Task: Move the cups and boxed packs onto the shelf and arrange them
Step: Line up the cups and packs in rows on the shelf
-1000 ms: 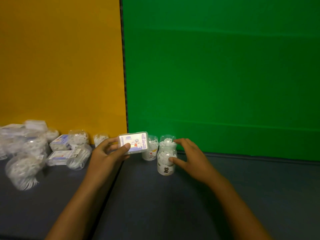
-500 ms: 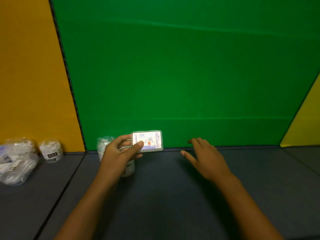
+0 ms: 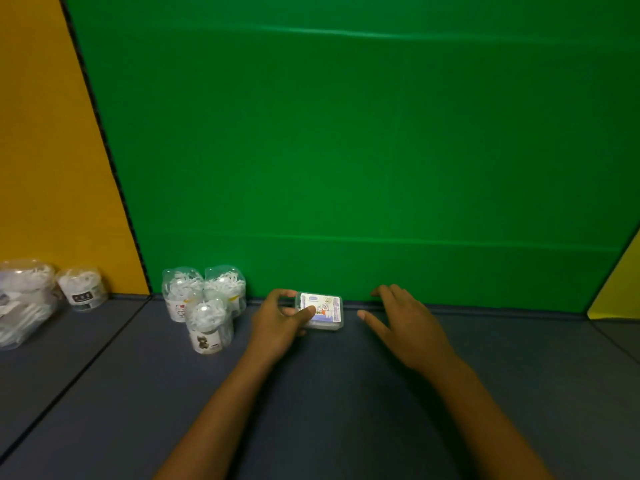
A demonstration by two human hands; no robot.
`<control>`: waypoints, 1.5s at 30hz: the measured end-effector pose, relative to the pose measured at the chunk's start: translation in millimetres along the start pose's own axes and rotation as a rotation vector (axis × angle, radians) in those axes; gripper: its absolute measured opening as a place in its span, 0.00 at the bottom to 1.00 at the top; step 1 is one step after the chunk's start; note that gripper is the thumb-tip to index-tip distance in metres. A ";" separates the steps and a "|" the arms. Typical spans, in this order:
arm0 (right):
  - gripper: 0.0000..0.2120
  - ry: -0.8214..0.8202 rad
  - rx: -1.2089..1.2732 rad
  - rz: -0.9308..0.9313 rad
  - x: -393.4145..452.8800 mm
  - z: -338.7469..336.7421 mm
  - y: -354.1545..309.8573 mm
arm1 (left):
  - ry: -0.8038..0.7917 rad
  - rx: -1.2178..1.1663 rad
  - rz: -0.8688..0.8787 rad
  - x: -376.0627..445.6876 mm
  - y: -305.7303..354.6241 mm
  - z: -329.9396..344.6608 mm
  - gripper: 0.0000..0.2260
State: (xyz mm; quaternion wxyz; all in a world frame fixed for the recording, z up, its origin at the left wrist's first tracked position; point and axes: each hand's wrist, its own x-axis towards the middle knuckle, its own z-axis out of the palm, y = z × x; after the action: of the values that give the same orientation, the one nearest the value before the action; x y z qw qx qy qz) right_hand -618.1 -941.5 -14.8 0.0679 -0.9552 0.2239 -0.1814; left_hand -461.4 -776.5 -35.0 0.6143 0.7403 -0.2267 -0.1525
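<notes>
My left hand [image 3: 280, 322] grips a small boxed pack [image 3: 323, 310] with a white and blue label, low over the dark shelf surface [image 3: 329, 403] near the green back panel. To its left stand three clear cups filled with white pieces: two at the back [image 3: 181, 292] [image 3: 227, 285] and one in front [image 3: 207, 327]. My right hand [image 3: 405, 323] hovers just right of the pack, fingers spread, holding nothing.
Further left, beyond a seam in the surface, sit another clear cup [image 3: 83, 287] and a pile of clear packs [image 3: 24, 303] against the orange panel. A green panel [image 3: 346, 150] backs the shelf; a yellow panel [image 3: 620, 289] stands at the right.
My left hand has carried the boxed pack rightward and lowered it toward the surface. My right hand let go of the front cup and now hovers open. The view swung right.
</notes>
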 end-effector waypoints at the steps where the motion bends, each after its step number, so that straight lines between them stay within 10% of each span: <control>1: 0.22 -0.008 0.012 -0.008 1.6 2.6 1.7 | 0.010 0.057 -0.004 2.9 -3.8 2.8 0.16; 15: 0.22 -0.007 0.090 -0.052 11.9 6.9 17.7 | 0.057 0.691 0.098 30.7 -22.0 22.9 0.20; 27: 0.21 0.030 0.050 -0.074 1.2 -13.0 5.0 | 0.055 0.735 0.173 4.9 3.4 11.0 0.25; 36: 0.25 0.134 -0.067 -0.128 -7.0 -35.8 -61.1 | 0.140 1.048 0.544 -47.9 50.0 -72.9 0.23; 45: 0.25 0.140 -0.031 -0.241 -28.4 -39.2 -177.0 | 0.245 1.243 0.463 -114.5 34.8 -199.8 0.24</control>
State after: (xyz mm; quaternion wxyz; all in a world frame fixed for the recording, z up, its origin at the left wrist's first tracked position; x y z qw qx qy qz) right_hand -585.2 -772.9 49.8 0.0152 -0.9611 0.1147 -0.2510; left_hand -463.2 -553.7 32.7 0.1123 0.9004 -0.3538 0.2271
